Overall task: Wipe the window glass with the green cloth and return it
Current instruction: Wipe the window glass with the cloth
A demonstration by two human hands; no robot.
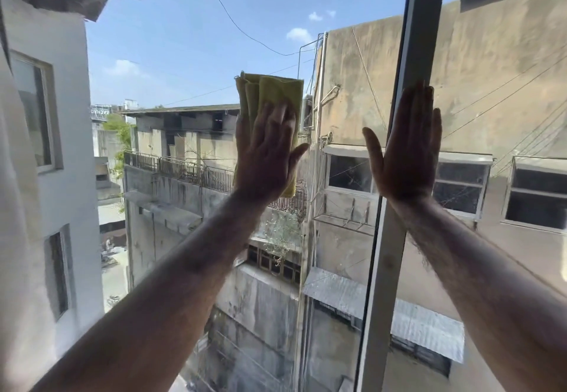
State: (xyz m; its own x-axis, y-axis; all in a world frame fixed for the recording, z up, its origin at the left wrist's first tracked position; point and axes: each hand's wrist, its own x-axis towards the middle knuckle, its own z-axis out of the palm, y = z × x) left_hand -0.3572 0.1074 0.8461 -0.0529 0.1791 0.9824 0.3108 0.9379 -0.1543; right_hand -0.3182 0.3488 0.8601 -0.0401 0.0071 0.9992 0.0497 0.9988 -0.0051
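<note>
A folded yellow-green cloth [271, 92] lies flat against the window glass [190, 54] near the middle of the pane. My left hand [267, 152] presses on the cloth's lower half with fingers spread, palm covering much of it. My right hand [406, 146] is flat and open against the grey window frame upright [420, 23], holding nothing.
The frame upright runs from top to bottom right of centre, splitting two panes. Beyond the glass are concrete buildings, hanging wires, a white wall at the left and blue sky. A blue net hangs at the top left.
</note>
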